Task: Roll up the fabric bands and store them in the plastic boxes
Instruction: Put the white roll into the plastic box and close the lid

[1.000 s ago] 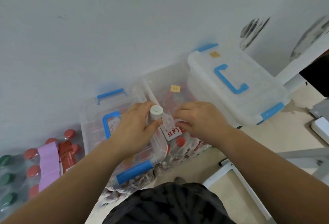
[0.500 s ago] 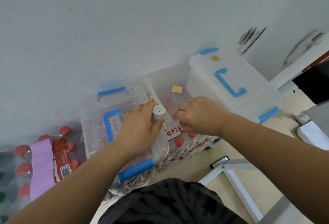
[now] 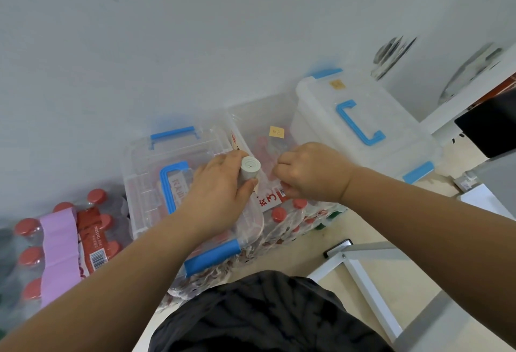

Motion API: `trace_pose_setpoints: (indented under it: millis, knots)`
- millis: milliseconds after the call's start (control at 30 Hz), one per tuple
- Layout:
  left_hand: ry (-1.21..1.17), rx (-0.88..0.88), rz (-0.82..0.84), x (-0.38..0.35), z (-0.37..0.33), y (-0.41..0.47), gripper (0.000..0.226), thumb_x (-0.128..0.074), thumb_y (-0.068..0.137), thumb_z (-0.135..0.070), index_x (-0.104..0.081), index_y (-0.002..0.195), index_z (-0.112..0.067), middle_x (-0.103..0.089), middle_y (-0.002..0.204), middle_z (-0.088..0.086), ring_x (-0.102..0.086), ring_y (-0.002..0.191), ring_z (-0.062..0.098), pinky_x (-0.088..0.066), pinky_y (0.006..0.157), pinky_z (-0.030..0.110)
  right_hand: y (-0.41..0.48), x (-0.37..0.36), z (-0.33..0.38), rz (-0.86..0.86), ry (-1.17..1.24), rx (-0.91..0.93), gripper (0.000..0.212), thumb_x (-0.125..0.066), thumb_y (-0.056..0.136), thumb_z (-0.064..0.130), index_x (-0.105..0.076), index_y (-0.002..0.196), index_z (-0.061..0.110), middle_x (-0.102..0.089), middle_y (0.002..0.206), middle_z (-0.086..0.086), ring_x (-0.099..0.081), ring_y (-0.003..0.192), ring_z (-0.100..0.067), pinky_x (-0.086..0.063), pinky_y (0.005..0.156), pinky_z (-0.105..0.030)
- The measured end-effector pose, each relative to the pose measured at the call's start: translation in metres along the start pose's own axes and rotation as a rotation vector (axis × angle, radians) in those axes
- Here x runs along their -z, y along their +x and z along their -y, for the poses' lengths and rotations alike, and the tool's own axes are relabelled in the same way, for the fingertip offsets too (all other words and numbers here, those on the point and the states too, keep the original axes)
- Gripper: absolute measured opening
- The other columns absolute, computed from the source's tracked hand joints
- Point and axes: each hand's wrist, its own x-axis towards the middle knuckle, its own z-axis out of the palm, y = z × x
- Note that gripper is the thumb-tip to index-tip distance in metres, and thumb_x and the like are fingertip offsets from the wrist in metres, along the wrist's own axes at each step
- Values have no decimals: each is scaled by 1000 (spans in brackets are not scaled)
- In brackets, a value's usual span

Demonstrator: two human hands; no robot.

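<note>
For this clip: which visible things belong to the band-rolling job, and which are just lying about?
Job:
- rolled white band, gripped in left hand
- right hand, closed beside it
- clear box with blue handle
- frosted box, lid on

Lying about:
- shrink-wrapped red-capped bottles
- white metal frame

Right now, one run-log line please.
left hand: holds rolled band | right hand: pinching loose end | boxes: left box closed

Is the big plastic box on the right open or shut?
Shut. The right-hand box has its lid lying flat on top, blue handle folded down, and a blue latch at its near corner.
</note>
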Motion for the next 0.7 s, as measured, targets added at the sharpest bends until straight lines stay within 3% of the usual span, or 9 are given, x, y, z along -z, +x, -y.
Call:
trace_pose_setpoints:
  millis: [133,333,467,700]
  knots:
    - [-4,0,-5,0,-1,-2,39,-56,98,-37,-45,135,-25,-57,132,0,-52,121,21,-41,108,47,-5,-8,3,-75,-37,-9,10,-72,73,19,-70,76,9,-64,64,-5,-56,49,-23,-41,45,-26]
    - [-14,5,-4,0,-1,-2,40,-56,98,-37,-45,135,-26,-57,132,-1,-52,121,20,-42,108,47,-12,-20,6,-135,-7,-61,34,-43,87,26,-71,80,9,-67,69,-6,-60,52,-24,-47,46,-28]
    - [-13,7,8,1,-1,-3,42,-57,99,-36,-44,138,-27,-56,137,-2,-51,124,20,-42,110,47,-12,-17,7,-157,39,-103,34,-43,87,23,-72,79,9,-68,68,-5,-61,52,-23,-48,45,-27]
    - [-24,-69,35,8,2,-10,38,-58,98,-34,-46,134,-28,-60,128,-6,-54,114,14,-46,102,37,-13,-15,6,-239,167,-180,30,-47,85,20,-75,82,8,-70,70,-6,-64,53,-25,-53,46,-31]
